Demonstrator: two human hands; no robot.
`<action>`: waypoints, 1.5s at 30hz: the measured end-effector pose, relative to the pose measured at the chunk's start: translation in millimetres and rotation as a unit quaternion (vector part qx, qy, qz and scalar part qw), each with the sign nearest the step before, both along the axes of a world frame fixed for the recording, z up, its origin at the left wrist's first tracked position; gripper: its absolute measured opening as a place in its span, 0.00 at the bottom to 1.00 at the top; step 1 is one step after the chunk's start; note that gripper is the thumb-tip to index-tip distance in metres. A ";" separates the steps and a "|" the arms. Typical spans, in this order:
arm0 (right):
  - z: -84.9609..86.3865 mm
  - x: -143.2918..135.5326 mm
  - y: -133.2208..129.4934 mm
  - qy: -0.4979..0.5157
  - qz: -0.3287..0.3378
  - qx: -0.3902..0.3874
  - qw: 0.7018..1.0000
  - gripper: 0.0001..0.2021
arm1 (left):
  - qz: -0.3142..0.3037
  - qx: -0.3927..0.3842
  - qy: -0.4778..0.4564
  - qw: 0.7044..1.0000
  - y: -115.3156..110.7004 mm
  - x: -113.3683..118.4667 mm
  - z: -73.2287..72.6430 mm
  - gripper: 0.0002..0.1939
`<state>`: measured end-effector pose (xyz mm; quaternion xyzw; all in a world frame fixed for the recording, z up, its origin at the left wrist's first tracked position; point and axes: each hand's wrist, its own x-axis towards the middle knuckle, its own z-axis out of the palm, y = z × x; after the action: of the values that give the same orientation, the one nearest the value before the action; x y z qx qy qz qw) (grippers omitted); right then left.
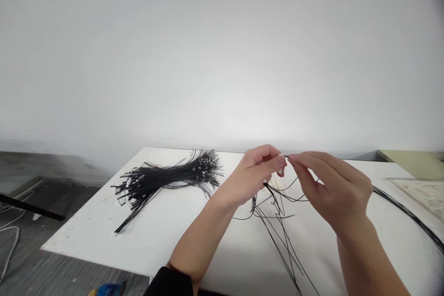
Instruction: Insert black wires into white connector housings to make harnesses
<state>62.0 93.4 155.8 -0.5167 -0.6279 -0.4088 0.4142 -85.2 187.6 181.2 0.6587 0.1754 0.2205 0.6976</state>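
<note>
My left hand [255,171] is closed, its thumb and fingers pinching a small white piece [280,170] that is mostly covered. Just to the right, my right hand [335,185] pinches a thin black wire [286,156], whose short exposed length bridges the gap between both sets of fingertips. Whether the wire enters the white piece cannot be made out. Loose black wires [277,222] trail below my hands across the white table. More black wires [409,210] run from behind my right hand to the right edge.
A thick bundle of black wires [169,176] with small white ends lies on the left of the white table [187,226]. A greenish board [412,159] stands at the far right. Pale cables [14,245] and a blue object [109,289] are on the floor.
</note>
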 end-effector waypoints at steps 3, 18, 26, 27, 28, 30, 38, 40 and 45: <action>0.7 1.2 -1.2 -0.016 -0.007 -0.006 1.000 0.13 | -0.007 -0.015 -0.001 1.000 0.2 0.3 0.1 0.14; 8.3 -9.1 -14.2 0.022 -0.021 0.078 0.996 0.18 | 0.113 -0.127 -0.125 0.977 12.7 -4.1 5.8 0.16; 2.0 -24.8 -10.5 0.136 0.094 -0.198 0.966 0.03 | 0.134 -0.196 -0.149 0.960 13.1 -3.0 5.6 0.16; 0.3 -25.2 -8.5 0.141 0.095 -0.205 0.964 0.04 | 0.131 -0.200 -0.149 0.959 12.6 -2.6 5.5 0.16; -1.1 -25.5 -6.9 0.145 0.096 -0.209 0.962 0.04 | 0.129 -0.204 -0.149 0.959 12.2 -2.1 5.5 0.16; -2.9 -26.0 -5.1 0.155 0.096 -0.213 0.960 0.05 | 0.124 -0.216 -0.145 0.958 11.5 -0.9 5.6 0.16; -2.7 -29.6 -3.8 0.176 0.115 -0.234 0.949 0.03 | 0.108 -0.241 -0.120 0.957 10.3 2.1 4.4 0.15; -1.8 -30.7 -3.6 0.200 0.114 -0.248 0.941 0.03 | 0.106 -0.239 -0.116 0.958 10.3 2.1 3.6 0.15; -0.2 -30.5 -2.0 0.274 0.127 -0.303 0.904 0.04 | 0.099 -0.221 -0.101 0.965 8.8 3.2 2.6 0.17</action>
<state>31.4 91.4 155.6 -0.6251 -0.6433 0.0146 0.4418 -82.0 196.3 183.8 0.4417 0.2127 0.3102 0.8145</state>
